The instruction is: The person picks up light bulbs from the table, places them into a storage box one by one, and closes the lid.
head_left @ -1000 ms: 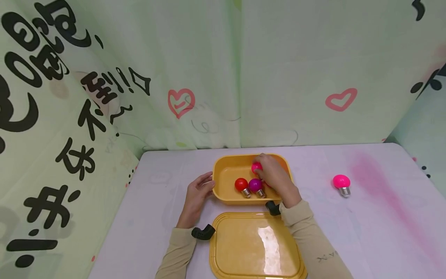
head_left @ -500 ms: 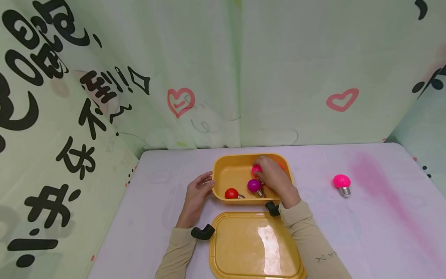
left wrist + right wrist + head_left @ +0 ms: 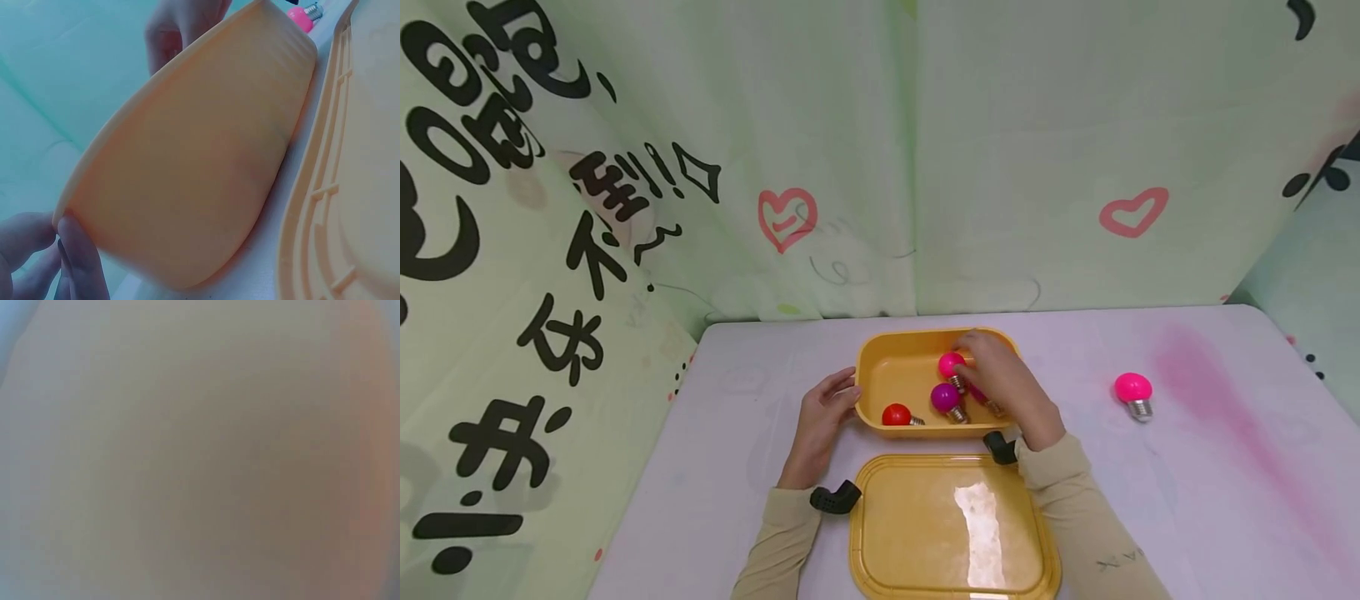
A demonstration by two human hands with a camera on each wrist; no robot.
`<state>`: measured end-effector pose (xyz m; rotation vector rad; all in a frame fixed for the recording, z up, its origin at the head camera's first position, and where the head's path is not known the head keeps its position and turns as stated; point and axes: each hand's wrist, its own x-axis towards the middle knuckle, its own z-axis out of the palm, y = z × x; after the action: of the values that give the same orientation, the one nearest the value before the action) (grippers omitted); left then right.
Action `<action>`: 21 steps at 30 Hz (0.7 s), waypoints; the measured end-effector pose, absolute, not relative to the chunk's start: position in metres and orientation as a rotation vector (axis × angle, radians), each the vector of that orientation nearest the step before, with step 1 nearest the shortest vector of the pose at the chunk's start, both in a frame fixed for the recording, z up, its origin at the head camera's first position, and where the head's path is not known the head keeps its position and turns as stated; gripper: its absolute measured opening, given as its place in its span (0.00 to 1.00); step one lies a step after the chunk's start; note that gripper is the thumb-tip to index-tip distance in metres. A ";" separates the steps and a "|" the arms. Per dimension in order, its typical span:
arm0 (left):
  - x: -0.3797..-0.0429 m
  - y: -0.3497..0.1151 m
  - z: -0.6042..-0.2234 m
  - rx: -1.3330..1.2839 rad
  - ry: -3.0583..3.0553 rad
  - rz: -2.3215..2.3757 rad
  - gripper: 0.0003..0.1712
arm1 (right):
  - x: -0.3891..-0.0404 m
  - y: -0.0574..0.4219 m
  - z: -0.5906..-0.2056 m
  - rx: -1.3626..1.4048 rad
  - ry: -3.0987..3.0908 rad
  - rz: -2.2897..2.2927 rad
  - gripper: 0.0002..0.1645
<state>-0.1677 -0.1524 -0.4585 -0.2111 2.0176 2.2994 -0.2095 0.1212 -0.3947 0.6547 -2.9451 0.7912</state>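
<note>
At the left end of a yellow box, my left hand grips the rim; the left wrist view shows thumb and fingers pinching it. My right hand reaches into the box's right side, fingers loosely bent beside a pink light bulb. Next to that bulb lies a purple bulb, and a red bulb is by the near wall. Another bulb, dark pink, shows partly under the right hand. The right wrist view is filled by a blurred surface.
Nearer me lies a flat yellow lid, just in front of the box. A pink bulb rests on the white table to the right. A printed curtain hangs behind the table.
The red bulb has rolled left, away from the purple one. My right hand has shifted slightly right, off the pink bulb, which now shows more fully. The left hand has stayed on the rim.
</note>
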 end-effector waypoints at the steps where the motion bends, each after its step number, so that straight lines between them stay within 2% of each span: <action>1: -0.168 -0.152 -0.458 -0.214 2.022 2.299 0.25 | -0.208 0.123 -0.392 0.650 -2.947 0.780 0.18; 21: -0.169 -0.150 -0.459 -0.212 1.998 2.336 0.23 | -0.186 0.187 -0.371 0.521 -2.942 0.726 0.22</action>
<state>-0.1689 -0.1502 -0.4589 -0.2118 1.9978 2.3361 -0.1862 0.1869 -0.3708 0.5207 -2.9421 0.7264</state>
